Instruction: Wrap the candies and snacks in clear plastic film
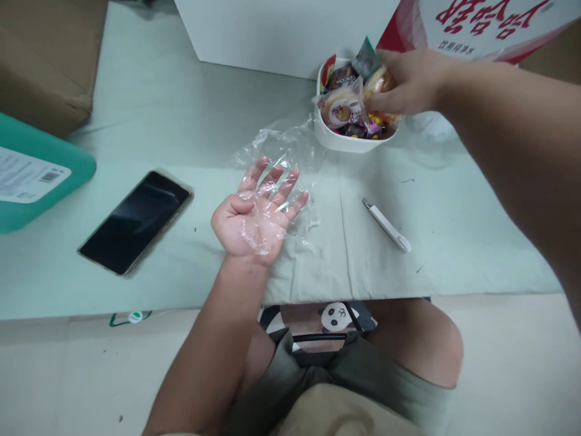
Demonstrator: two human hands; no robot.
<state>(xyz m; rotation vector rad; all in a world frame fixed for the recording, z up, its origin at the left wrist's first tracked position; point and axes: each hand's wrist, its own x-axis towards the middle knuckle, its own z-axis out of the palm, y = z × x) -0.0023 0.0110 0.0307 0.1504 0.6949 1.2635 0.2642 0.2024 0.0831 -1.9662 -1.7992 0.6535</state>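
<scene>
My left hand (261,218) is palm up over the table, its fingers spread and its thumb bent inward. A clear plastic bag (284,145) lies across the palm and fingers and spreads onto the cloth behind them. At the back, a white bowl (345,143) is filled with wrapped snacks, among them a round pastry (340,112) in clear wrap. My right hand (402,82) reaches into the bowl's right side, thumb and fingers closed around a wrapped bun (379,83); some fingertips are hidden.
A black phone (136,222) lies left of my left hand, near a green container (45,175) and a cardboard box (49,60). A small white-handled tool (387,226) rests on the right. Behind the bowl stand a white box (281,36) and a red-and-white package (481,30).
</scene>
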